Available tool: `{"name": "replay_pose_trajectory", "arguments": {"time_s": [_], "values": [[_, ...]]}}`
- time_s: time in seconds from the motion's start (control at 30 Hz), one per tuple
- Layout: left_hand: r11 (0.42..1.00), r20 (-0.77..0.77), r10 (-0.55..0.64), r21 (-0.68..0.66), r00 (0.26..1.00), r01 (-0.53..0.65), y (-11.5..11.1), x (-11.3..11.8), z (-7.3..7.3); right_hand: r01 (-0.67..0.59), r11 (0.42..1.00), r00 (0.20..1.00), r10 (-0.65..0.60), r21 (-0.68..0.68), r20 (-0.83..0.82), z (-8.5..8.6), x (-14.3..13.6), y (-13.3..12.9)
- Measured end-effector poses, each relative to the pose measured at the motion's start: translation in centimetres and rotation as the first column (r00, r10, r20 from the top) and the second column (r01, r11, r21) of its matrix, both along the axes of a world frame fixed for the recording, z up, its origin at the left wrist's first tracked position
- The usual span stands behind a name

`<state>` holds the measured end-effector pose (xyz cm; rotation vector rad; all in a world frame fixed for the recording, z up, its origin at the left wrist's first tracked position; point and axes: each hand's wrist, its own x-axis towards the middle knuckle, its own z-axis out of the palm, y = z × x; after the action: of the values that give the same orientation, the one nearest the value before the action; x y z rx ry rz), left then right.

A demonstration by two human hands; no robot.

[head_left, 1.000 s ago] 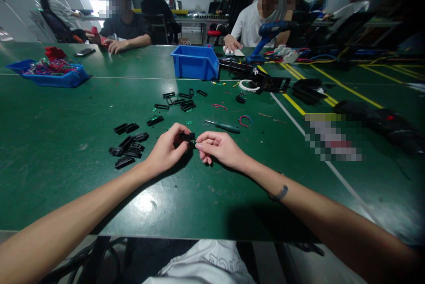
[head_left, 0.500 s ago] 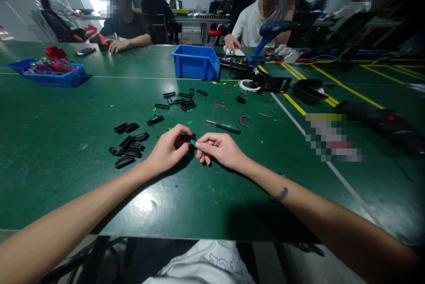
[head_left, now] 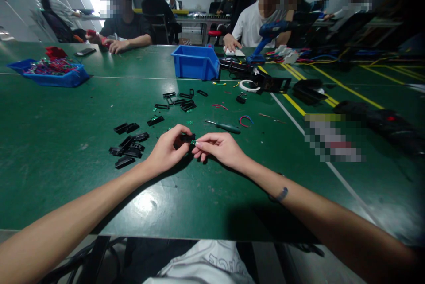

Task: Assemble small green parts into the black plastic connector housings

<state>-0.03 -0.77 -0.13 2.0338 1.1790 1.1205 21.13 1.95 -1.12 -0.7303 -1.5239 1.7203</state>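
My left hand [head_left: 170, 145] is closed round a small black plastic housing [head_left: 188, 138], most of which the fingers cover. Between the thumb and fingers of my right hand [head_left: 221, 147] is a small green circuit board [head_left: 193, 142], held right against the housing's near end. Whether the board sits inside the housing I cannot tell. Left of my hands lies a pile of black housings [head_left: 129, 145]. Beyond them are thin black frames [head_left: 181, 100] and a housing with a green board in it [head_left: 155, 120]. A green-handled screwdriver [head_left: 227, 127] lies just past my right hand.
A blue bin [head_left: 195, 63] stands at the far middle, and a blue tray of wires [head_left: 56, 71] at the far left. Wire pieces [head_left: 245, 121], a cordless drill [head_left: 268, 38] and black parts [head_left: 272, 83] lie to the right. Two people sit across the table.
My right hand has shifted very slightly, its lower fingers drawing left towards the black housing. The green board has tilted a little. My left hand stays in place.
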Motion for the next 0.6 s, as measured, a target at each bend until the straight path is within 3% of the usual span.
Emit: {"name": "replay_pose_trajectory", "arguments": {"time_s": [0.6], "values": [[0.998, -0.049, -0.014, 0.064, 0.999, 0.017, 0.07, -0.03, 0.38, 0.029, 0.998, 0.998, -0.032, 0.049, 0.051, 0.25, -0.05, -0.21]]}}
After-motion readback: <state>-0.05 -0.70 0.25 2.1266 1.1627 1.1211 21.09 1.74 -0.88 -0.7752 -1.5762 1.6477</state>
